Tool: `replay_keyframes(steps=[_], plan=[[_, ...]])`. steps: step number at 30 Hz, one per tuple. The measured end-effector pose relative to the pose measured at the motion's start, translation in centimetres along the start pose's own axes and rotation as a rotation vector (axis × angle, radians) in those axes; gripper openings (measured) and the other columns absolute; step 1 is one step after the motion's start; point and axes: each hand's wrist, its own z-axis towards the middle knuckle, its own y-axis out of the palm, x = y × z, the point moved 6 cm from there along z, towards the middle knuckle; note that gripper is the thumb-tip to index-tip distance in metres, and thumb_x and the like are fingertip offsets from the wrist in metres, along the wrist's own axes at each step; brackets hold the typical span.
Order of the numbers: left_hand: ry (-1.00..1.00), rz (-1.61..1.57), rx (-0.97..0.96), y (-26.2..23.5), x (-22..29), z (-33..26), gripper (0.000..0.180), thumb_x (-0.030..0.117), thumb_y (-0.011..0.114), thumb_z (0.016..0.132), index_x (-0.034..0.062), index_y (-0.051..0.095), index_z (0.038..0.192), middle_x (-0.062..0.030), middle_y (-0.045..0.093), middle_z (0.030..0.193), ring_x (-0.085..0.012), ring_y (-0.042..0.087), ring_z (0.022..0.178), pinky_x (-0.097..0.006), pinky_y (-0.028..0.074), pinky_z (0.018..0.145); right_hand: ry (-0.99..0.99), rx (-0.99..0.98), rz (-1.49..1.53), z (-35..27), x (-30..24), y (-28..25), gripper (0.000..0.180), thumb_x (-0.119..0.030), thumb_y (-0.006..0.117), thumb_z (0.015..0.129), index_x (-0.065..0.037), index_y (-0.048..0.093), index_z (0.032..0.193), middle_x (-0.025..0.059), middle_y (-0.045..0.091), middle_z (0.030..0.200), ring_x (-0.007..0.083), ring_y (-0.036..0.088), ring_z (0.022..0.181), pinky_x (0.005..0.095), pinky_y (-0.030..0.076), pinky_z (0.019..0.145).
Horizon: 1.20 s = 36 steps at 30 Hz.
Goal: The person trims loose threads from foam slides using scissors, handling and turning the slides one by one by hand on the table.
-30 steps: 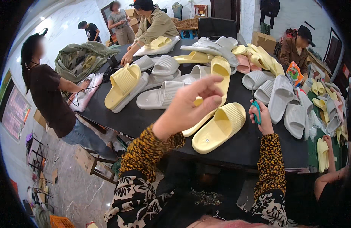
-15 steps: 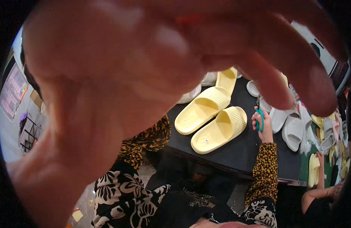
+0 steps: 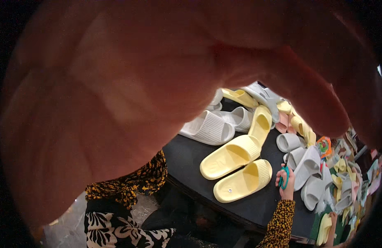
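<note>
My left hand [image 3: 129, 95] is raised right up against the camera and fills most of the view, palm and fingers spread, holding nothing that I can see. My right hand [image 3: 285, 181] rests on the black table [image 3: 265, 206] and is closed around a small green-handled tool [image 3: 285, 175]. Just left of that hand lie two yellow foam slippers [image 3: 236, 169] side by side, soles down. A third yellow slipper [image 3: 260, 122] lies behind them.
Grey and white slippers [image 3: 209, 128] are piled behind the yellow pair and more grey ones [image 3: 310, 173] to the right, with mixed yellow, pink and grey slippers along the right edge. Another person's arm [image 3: 332, 225] shows at the lower right.
My left hand has come up from over the slippers to the lens and now blocks most of the view. My right hand stays on the table with the green tool.
</note>
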Motion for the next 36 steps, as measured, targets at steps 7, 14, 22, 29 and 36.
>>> replay_keyframes(steps=[7, 14, 22, 29, 36], plan=[[-0.09, 0.102, 0.072, -3.0, 0.6, -2.6, 0.085, 0.054, 0.052, 0.083, -0.0053, 0.031, 0.139, -0.0244, 0.059, 0.114, -0.0227, 0.061, 0.091, -0.033, 0.05, 0.081, 0.009, -0.006, 0.038, 1.3, 0.4, -0.3, 0.035, -0.02, 0.059, 0.088, -0.005, 0.049, 0.117, 0.0007, 0.055, 0.072, 0.0072, 0.052, 0.052, 0.0209, 0.041, 0.038], [-0.139, 0.206, 0.098, -5.0, 1.9, -4.2, 0.087, 0.058, 0.052, 0.082, -0.0058, 0.032, 0.138, -0.0246, 0.058, 0.115, -0.0228, 0.061, 0.091, -0.033, 0.05, 0.081, 0.027, 0.011, 0.064, 1.3, 0.9, -0.4, 0.034, -0.02, 0.057, 0.09, -0.005, 0.049, 0.119, 0.0007, 0.056, 0.072, 0.0076, 0.052, 0.054, 0.0209, 0.04, 0.04], [-0.189, 0.293, 0.1, -6.0, 3.7, -5.3, 0.09, 0.062, 0.051, 0.081, -0.0064, 0.033, 0.137, -0.0247, 0.058, 0.115, -0.023, 0.061, 0.091, -0.032, 0.05, 0.081, 0.002, -0.021, 0.054, 1.5, 1.3, -1.3, 0.037, -0.027, 0.061, 0.089, -0.008, 0.049, 0.119, -0.001, 0.055, 0.073, 0.0061, 0.052, 0.054, 0.0203, 0.042, 0.04], [-0.223, 0.351, 0.077, -6.3, 4.6, -5.9, 0.093, 0.065, 0.05, 0.08, -0.007, 0.034, 0.137, -0.0249, 0.058, 0.115, -0.0231, 0.061, 0.091, -0.032, 0.049, 0.081, 0.001, 0.003, 0.068, 1.1, 1.4, -1.7, 0.036, -0.022, 0.059, 0.089, -0.005, 0.049, 0.119, 0.0004, 0.055, 0.073, 0.0071, 0.052, 0.055, 0.0206, 0.04, 0.04], [-0.304, 0.366, 0.021, -5.3, 4.5, -6.6, 0.096, 0.069, 0.05, 0.079, -0.0075, 0.035, 0.136, -0.025, 0.058, 0.116, -0.0232, 0.061, 0.091, -0.032, 0.049, 0.081, -0.068, -0.058, 0.003, 1.3, 1.6, -1.3, 0.043, -0.027, 0.057, 0.091, -0.001, 0.046, 0.122, 0.0008, 0.053, 0.073, 0.0068, 0.05, 0.056, 0.0205, 0.038, 0.041]])
